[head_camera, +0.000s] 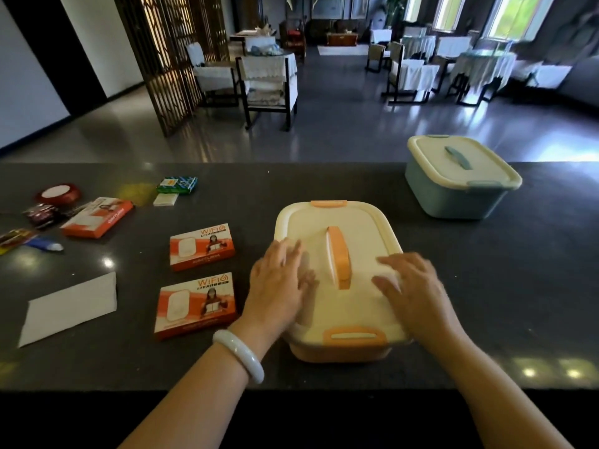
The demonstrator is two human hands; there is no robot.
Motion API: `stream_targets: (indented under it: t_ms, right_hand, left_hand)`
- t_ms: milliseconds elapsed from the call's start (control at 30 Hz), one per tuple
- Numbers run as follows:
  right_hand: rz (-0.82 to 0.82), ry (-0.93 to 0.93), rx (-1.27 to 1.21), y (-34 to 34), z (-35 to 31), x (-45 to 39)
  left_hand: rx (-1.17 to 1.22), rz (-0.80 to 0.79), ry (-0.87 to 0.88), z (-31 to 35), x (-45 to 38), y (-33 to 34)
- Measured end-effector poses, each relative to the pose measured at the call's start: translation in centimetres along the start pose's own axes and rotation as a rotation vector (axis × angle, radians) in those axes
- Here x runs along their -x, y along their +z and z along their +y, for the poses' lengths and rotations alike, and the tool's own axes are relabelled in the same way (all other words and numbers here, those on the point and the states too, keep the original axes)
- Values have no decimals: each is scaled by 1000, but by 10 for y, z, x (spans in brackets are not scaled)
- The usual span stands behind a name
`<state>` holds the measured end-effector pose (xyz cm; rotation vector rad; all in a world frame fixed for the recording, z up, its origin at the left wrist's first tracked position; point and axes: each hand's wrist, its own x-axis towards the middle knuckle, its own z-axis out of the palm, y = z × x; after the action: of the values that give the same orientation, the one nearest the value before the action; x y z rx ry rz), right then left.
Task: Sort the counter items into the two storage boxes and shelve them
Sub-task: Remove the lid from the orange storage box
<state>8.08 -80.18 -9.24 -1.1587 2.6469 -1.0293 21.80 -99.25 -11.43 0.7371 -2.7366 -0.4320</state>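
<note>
- Head view: the left hand (279, 280) and the right hand (413, 286) lie flat, fingers spread, on the lid of the orange storage box (337, 286), one on each side of its handle (338, 257); they grip nothing, probably steadying it before opening.
- The clasp (355, 336) sits between the wrists.
- Just left of the left hand lie two WiFi cartons (201, 246), ready for sorting.
- Far beyond the right hand stands the blue storage box (460, 179), closed.

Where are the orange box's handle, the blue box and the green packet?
orange box's handle (338, 256), head view, middle of the strap.
blue box (453, 197), head view, front wall.
green packet (177, 184), head view, top face.
</note>
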Motion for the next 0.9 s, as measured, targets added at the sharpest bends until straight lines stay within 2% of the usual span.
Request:
stream_targets:
  t_ms: [67, 167, 300, 500, 733, 900]
  right_hand:
    - [-171, -128, -86, 1, -13, 26]
    - [-275, -229, -57, 1, -15, 52]
    - [-221, -147, -143, 1, -21, 55]
    - [-255, -36, -179, 1, -28, 46]
    - [-94, -113, -273, 10, -25, 63]
    - [-211, -143, -199, 4, -24, 62]
  left_hand:
    - [0, -99, 9, -1, 1, 8]
    - [-15, -90, 11, -3, 0, 14]
    - [-13, -98, 8, -5, -2, 18]
    - [-21, -134, 4, -6, -7, 21]
    - [-19, -135, 12, -4, -5, 16]
    - [-16, -195, -12, -1, -4, 11]
